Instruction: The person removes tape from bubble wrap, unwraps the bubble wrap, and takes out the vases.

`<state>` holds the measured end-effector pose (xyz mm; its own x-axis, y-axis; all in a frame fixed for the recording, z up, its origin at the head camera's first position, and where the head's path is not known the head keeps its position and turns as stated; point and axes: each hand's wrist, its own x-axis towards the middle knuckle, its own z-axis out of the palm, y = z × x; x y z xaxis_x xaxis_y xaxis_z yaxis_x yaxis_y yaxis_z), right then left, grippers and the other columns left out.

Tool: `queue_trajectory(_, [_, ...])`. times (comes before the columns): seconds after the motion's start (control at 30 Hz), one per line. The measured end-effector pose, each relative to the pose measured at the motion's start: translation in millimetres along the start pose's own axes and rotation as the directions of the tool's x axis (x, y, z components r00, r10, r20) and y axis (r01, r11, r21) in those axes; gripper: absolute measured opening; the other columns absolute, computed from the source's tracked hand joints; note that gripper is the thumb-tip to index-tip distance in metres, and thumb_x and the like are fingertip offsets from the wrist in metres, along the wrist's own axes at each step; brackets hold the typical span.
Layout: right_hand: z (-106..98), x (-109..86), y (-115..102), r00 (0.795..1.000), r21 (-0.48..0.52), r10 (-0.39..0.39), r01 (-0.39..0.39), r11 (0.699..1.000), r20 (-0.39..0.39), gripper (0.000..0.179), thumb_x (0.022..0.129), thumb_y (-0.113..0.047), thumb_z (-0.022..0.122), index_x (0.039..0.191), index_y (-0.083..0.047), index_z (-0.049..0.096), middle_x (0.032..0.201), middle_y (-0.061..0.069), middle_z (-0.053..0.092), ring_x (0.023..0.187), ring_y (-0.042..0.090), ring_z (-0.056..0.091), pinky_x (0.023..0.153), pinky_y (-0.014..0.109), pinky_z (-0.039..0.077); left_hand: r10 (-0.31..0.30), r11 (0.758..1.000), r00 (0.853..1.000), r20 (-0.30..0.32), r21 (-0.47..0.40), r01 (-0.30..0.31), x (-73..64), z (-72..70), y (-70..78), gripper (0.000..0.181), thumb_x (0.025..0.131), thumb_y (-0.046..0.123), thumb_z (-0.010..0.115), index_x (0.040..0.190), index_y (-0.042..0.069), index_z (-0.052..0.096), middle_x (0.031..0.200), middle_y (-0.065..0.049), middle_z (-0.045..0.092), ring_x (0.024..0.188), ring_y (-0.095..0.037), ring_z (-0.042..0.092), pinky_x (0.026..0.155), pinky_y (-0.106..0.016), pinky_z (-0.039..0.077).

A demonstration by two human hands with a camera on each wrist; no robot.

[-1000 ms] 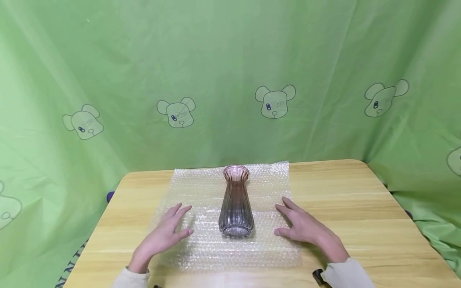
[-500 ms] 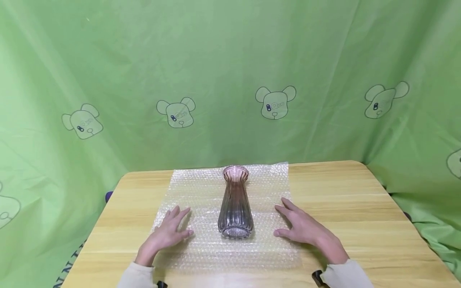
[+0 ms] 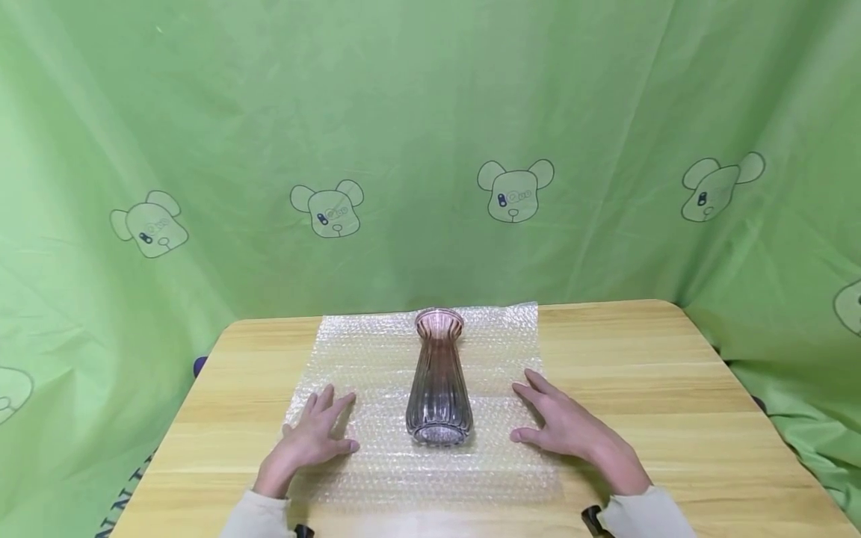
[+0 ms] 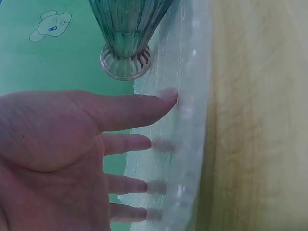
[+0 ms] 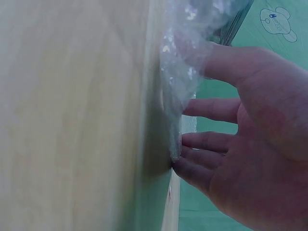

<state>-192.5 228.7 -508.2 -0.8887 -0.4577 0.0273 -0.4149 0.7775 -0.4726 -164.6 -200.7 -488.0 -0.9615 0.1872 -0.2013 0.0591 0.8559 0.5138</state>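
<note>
Surroundings, head view: I am seeing a green curtain (image 3: 417, 90) hanging behind a pale wood-grain table (image 3: 639, 359) and along both sides, creasing at the corners and bunching beside the right edge. Round-eared animal heads (image 3: 514, 205) in dark outline are running across the cloth; I am counting four whole ones, with one more being cut off at either side. Dark lettering (image 3: 123, 499) is showing at lower left, and a purple object (image 3: 199, 366), mostly hidden, is peeking past the left edge.
</note>
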Motion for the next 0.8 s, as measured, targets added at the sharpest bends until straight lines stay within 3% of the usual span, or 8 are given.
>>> queue_trajectory(0.27, [-1.1,-0.2,-1.6,1.0,0.007,-0.003,0.003,1.0,0.002,0.087,0.085,-0.047,0.08,0.147,0.007,0.049,0.159,0.037,0.025,0.141,0.056,0.035,0.112,0.066,0.037,-0.011,0.999,1.0,-0.002,0.046,0.011,8.2,-0.7,-1.6,0.094,0.078,0.033,0.087,0.157,0.014,0.041,0.166,-0.03,0.012,0.149,-0.058,0.007,0.097,-0.093,0.006])
queue_trajectory(0.57, [-3.3,-0.3,-3.2,0.999,0.007,-0.028,0.028,1.0,-0.016,0.081,0.085,-0.04,0.082,0.144,0.006,0.052,0.156,0.038,0.03,0.139,0.056,0.038,0.11,0.068,0.037,-0.021,0.999,1.0,0.001,0.04,0.021,19.5,-6.3,-1.6,0.101,0.072,0.03,0.092,0.158,0.014,0.04,0.166,-0.028,0.013,0.148,-0.06,0.008,0.095,-0.093,0.006])
queue_trajectory(0.8, [-11.6,7.2,-8.7,0.986,-0.057,-0.078,0.07,0.996,-0.146,0.069,0.087,-0.026,0.082,0.141,0.008,0.054,0.148,0.036,0.044,0.13,0.054,0.05,0.106,0.063,0.045,-0.039,0.997,0.999,0.008,0.065,0.038,27.3,-8.3,0.4,0.11,0.065,0.029,0.095,0.158,0.016,0.039,0.168,-0.023,0.011,0.15,-0.057,0.004,0.096,-0.093,0.005])
